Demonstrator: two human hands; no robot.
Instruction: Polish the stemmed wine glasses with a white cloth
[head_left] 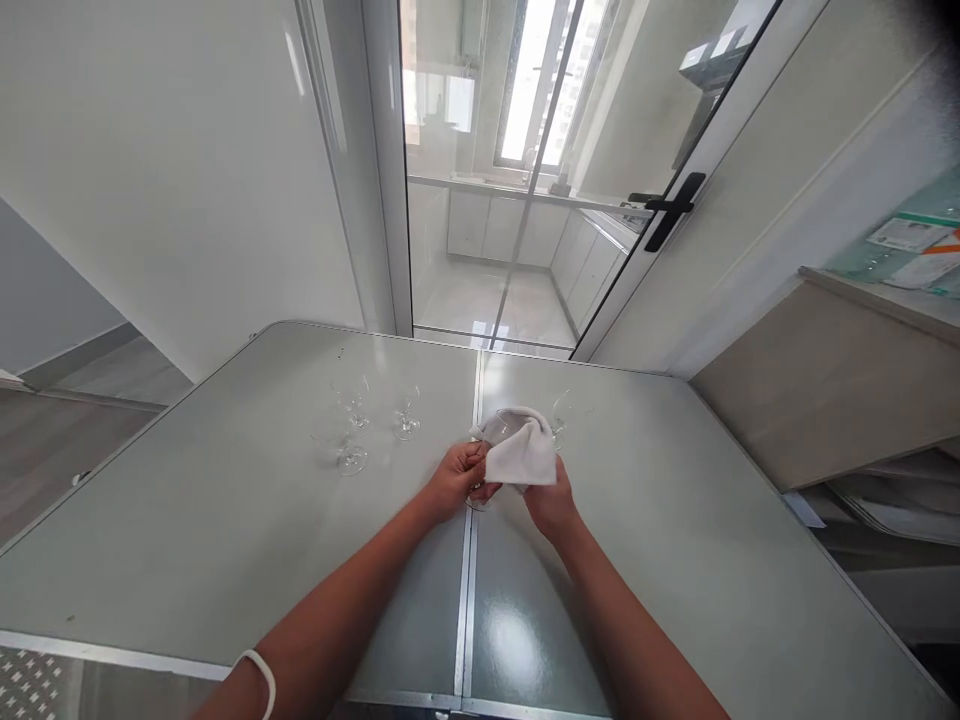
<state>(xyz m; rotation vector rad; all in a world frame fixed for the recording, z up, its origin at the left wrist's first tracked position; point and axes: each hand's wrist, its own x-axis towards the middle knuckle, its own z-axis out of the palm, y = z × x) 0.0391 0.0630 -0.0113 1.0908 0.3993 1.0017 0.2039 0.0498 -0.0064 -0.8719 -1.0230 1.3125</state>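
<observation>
My left hand [456, 480] is closed around the stem of a clear wine glass [478, 504], whose foot shows just below the fingers. A white cloth [523, 450] covers most of the glass's bowl. From the right, my right hand [551, 497] grips the cloth against the bowl, its fingers largely hidden beneath the fabric. Beyond the cloth, partly behind it, another clear glass [559, 430] stands on the table.
On the left half of the grey table [225, 520] are three clear stemmed glasses: one [407, 425], another [356, 415] and a nearer one [352, 459]. A metal seam [466, 600] divides the tabletop. Past the far edge is a glass door with a black handle [673, 210].
</observation>
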